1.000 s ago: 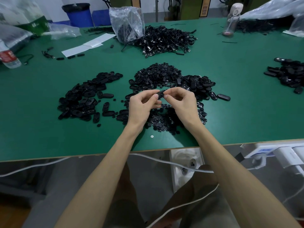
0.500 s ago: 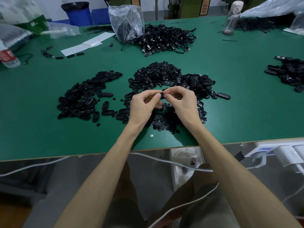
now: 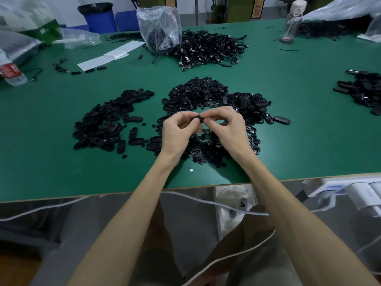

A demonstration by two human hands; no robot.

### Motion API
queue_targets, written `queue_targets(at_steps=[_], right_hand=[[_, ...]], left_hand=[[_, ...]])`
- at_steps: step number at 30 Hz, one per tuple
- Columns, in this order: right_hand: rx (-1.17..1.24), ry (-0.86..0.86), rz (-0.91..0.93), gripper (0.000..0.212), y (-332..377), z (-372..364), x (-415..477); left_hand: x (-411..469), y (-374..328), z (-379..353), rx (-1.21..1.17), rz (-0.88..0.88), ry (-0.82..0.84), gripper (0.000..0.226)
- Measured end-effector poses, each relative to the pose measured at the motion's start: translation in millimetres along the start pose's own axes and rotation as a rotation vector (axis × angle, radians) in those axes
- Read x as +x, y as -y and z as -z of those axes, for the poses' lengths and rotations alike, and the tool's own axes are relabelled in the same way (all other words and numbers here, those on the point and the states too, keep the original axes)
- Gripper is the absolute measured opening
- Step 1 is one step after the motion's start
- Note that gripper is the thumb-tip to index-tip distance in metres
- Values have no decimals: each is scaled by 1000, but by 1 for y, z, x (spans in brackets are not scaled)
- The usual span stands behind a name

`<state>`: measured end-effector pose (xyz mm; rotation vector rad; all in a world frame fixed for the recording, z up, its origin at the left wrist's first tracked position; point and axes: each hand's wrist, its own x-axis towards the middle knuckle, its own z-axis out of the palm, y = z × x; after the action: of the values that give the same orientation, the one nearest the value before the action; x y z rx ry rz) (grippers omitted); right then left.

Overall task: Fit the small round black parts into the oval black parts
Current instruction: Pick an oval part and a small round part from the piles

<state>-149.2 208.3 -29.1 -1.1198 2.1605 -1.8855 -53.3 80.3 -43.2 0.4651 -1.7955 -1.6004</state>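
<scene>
While pinching one oval part at centre frame, left hand and right hand have drawn together, suggesting seating.

Green table bears a clear plastic bag, white paper, a water bottle at left

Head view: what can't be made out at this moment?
The held part: head view; fingertips of the left hand and right hand cover most of it, so whether a round piece is seated is unclear.
The round-parts pile: head view; both hands hide its middle.
The right pile: head view; cut off by the frame edge.
The plastic bag: head view; crinkled film blurs its contents.
</scene>
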Motion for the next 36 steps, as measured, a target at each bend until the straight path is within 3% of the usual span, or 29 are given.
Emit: queue_targets(at_steps=[12,36], right_hand=[[121,-25,-103,11,-2,1,0],[88,21,-68,11,-2,-1,-1]], left_hand=[[-3,-5,-2,47,-12,43,12],[-6,-12,-5,161,-24,35,15]])
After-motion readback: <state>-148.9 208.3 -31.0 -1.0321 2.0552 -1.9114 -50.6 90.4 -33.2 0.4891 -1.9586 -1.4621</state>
